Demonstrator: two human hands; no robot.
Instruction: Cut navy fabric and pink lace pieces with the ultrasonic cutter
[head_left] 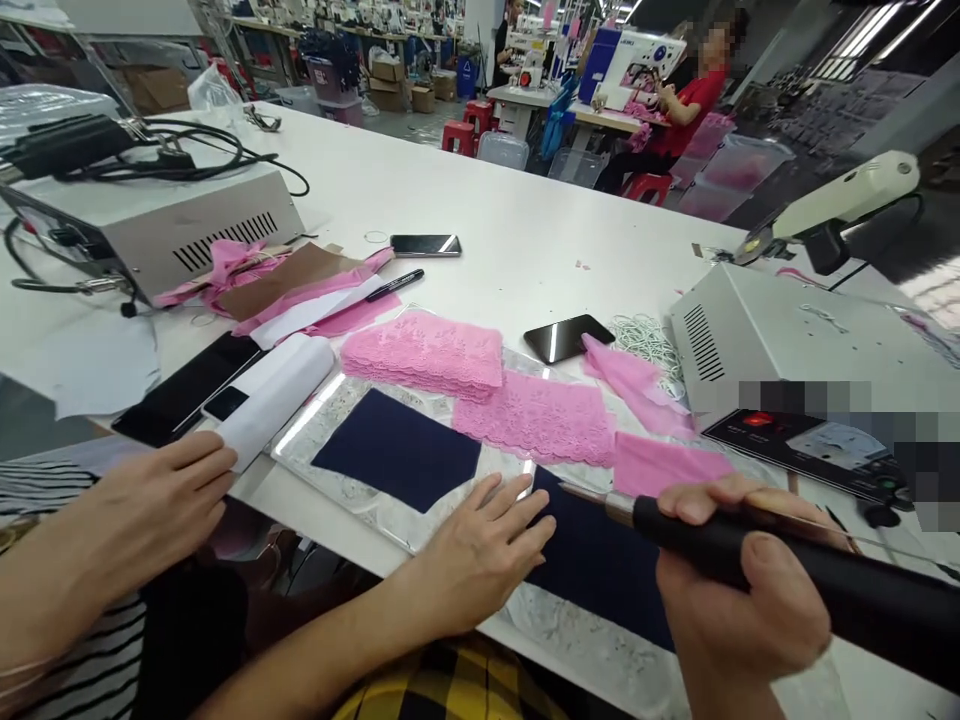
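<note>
My left hand lies flat with its fingers apart at the edge of a dark navy cloth piece on a clear-covered board. My right hand grips a black-handled tool like a soldering iron. Its thin metal tip points left, over the navy cloth near my left fingertips; whether it touches is unclear. Left of my left hand lies a second navy piece. Behind are a stack of pink lace pieces, a single pink lace piece and plain pink cloth.
At left, another person's hand touches a white roll. Grey control boxes stand at left and right. Phones, a black marker, white cord and a handheld cutter lie on the table.
</note>
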